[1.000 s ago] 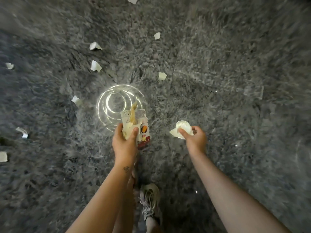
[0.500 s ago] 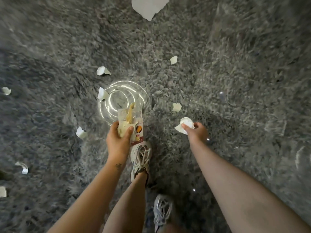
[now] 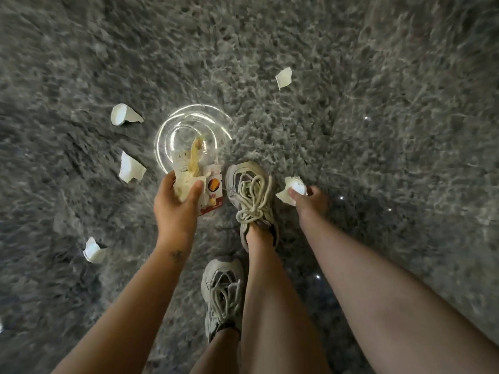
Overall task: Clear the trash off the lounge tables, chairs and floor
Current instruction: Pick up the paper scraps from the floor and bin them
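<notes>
Both hands are closed on litter and held apart from each other. Fingers and thumb of the left hand (image 3: 175, 211) are wrapped round a bundle of trash. In it are a clear plastic cup (image 3: 189, 130), seen from above with its rim shining in bright rings, a red-and-white packet (image 3: 212, 194) and a pale crumpled wrapper (image 3: 186, 184) pressed under the thumb. A yellowish strip (image 3: 195, 155) stands up in the bundle across the mouth of the clear plastic cup; what it is cannot be told. The right hand (image 3: 310, 205) pinches a white cup scrap (image 3: 293, 188) between thumb and fingers, to the right of the clear plastic cup and lower in the view.

More torn white pieces lie loose on the grey shaggy carpet (image 3: 378, 130). A first scrap (image 3: 125, 114) is just left of the clear plastic cup, level with its far rim. A second scrap (image 3: 131, 167) is left of the cup on its near side, close to the left hand's fingers. A third scrap (image 3: 93, 251) lies well to the lower left of the cup. A fourth scrap (image 3: 284, 77) lies up and to the right of the cup, well apart from it.

Right of the cup and nearer the camera, the front shoe (image 3: 249, 190) stands between the two hands, its thick laces loose and bunched. The rear shoe (image 3: 222, 292) is below the cup, between the forearms.
</notes>
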A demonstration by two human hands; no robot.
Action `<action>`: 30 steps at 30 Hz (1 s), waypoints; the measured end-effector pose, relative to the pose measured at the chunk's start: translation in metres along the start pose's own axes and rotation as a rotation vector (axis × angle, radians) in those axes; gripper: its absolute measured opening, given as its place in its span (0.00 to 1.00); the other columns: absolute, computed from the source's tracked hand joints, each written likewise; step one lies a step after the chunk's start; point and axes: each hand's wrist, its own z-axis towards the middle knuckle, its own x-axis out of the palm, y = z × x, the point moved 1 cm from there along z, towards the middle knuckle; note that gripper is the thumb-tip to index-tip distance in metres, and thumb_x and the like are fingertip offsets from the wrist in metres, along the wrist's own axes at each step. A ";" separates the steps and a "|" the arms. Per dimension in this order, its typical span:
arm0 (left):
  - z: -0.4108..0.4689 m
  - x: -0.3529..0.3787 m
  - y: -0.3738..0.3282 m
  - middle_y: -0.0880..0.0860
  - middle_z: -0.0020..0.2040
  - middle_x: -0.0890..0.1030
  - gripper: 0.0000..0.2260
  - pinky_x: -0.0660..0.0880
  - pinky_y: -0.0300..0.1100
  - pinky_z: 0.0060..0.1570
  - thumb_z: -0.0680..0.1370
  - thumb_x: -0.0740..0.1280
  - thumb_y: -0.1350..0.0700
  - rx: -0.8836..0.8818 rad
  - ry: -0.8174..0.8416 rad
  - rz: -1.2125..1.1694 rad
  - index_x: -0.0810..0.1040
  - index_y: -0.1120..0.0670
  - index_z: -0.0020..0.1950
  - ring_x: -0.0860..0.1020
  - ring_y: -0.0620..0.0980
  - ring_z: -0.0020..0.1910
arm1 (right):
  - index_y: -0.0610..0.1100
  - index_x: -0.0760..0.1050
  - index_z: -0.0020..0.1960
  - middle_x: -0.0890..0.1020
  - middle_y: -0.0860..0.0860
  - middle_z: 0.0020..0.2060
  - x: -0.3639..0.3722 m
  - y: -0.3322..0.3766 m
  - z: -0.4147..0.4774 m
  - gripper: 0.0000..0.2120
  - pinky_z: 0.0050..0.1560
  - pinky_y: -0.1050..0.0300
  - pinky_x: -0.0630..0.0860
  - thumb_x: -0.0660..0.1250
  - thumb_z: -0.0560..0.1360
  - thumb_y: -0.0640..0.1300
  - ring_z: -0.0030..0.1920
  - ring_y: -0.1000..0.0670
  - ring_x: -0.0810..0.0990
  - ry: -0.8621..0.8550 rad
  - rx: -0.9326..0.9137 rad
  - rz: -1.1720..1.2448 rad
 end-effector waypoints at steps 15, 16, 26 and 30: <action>0.108 0.062 -0.041 0.48 0.50 0.81 0.13 0.80 0.39 0.44 0.76 0.68 0.59 0.004 -0.025 -0.072 0.74 0.53 0.59 0.82 0.43 0.46 | 0.38 0.69 0.60 0.75 0.42 0.58 0.046 0.140 0.071 0.24 0.48 0.60 0.68 0.74 0.67 0.38 0.55 0.44 0.75 -0.051 -0.357 -0.010; 0.116 0.066 -0.049 0.46 0.49 0.81 0.11 0.80 0.40 0.44 0.76 0.68 0.59 0.012 -0.022 -0.079 0.75 0.49 0.56 0.82 0.42 0.45 | 0.39 0.68 0.61 0.74 0.43 0.59 0.051 0.162 0.078 0.25 0.51 0.57 0.70 0.74 0.68 0.39 0.56 0.44 0.75 -0.036 -0.375 -0.016; 0.151 0.069 -0.071 0.50 0.52 0.81 0.13 0.78 0.51 0.52 0.75 0.68 0.60 -0.009 -0.051 -0.115 0.74 0.51 0.58 0.81 0.50 0.50 | 0.39 0.67 0.64 0.72 0.43 0.63 0.088 0.240 0.111 0.31 0.55 0.55 0.71 0.77 0.65 0.41 0.60 0.44 0.74 -0.045 -0.332 -0.178; 0.146 0.063 -0.067 0.51 0.52 0.81 0.11 0.78 0.53 0.53 0.75 0.68 0.60 -0.041 -0.072 -0.126 0.74 0.47 0.54 0.81 0.50 0.50 | 0.41 0.68 0.65 0.75 0.45 0.62 0.094 0.239 0.106 0.28 0.53 0.56 0.71 0.74 0.69 0.41 0.60 0.44 0.74 0.038 -0.279 -0.259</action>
